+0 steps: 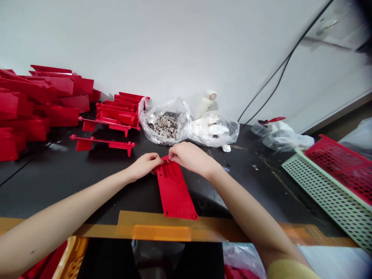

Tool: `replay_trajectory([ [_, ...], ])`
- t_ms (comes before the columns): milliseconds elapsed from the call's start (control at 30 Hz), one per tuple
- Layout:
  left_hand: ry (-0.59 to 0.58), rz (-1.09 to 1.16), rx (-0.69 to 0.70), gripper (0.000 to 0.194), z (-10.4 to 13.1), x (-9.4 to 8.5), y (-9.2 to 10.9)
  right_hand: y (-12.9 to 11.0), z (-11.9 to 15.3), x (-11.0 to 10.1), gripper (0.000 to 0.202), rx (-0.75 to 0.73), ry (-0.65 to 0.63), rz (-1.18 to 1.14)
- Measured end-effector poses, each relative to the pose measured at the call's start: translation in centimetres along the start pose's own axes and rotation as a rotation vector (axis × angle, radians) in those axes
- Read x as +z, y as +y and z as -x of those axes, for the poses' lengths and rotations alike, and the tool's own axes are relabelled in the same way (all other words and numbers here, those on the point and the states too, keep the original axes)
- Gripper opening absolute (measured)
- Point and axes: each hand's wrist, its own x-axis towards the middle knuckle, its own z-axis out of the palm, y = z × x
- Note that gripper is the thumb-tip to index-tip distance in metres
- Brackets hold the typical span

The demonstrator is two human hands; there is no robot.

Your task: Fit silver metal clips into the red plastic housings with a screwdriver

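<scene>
A flat red plastic panel [176,193] lies on the black tabletop in front of me, its near end close to the taped edge. My left hand [147,164] pinches the panel's far left corner between thumb and fingers. At the far end, my right hand [192,157] has its fingertips pressed together over the panel, beside a small metallic piece [167,161] near the slots. Whatever those fingertips hold is too small and covered to name. Beyond my hands, an open clear plastic bag [145,130] contains many small metal clips [165,126].
Piled red panels [43,97] fill the left side, with several more red parts [119,112] lined up nearer the middle. A white bottle [207,102] and a bag of white material [213,130] stand by the wall. Green and red baskets [316,186] occupy the right.
</scene>
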Motion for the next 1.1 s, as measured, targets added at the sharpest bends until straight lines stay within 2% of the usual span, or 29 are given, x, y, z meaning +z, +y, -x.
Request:
replay_trajectory([
  [167,0.009,0.000,-0.012,0.030,0.1,0.0,0.2,0.3,-0.2,-0.1,0.014,0.005,0.003,-0.067],
  [267,0.009,0.001,-0.020,0.031,0.1,0.0,0.3,1.9,-0.1,-1.3,0.012,0.079,0.000,-0.125],
  [333,0.007,0.001,-0.024,0.032,0.2,0.0,0.3,3.9,0.3,-2.7,0.019,0.237,0.082,-0.109],
  [400,0.006,-0.001,-0.026,0.032,0.2,0.0,0.3,6.8,0.9,-3.8,0.030,0.470,0.195,-0.034],
  [467,0.006,-0.001,-0.026,0.033,0.2,0.0,0.3,9.9,1.6,-4.2,0.036,0.689,0.230,0.036],
  [567,0.007,-0.002,-0.021,0.036,0.1,0.0,0.1,14.1,2.2,-3.3,0.031,0.851,0.178,0.069],
  [700,0.003,-0.004,-0.018,0.042,0.1,-0.1,0.0,17.3,1.7,-0.2,0.024,0.849,0.036,0.001],
  [867,-0.006,-0.012,-0.018,0.046,0.1,-0.1,0.0,18.3,0.5,2.5,0.030,0.925,0.038,-0.013],
  [1100,-0.002,-0.027,-0.025,0.045,0.2,-0.1,0.1,19.0,0.2,3.6,0.030,0.972,0.096,-0.094],
])
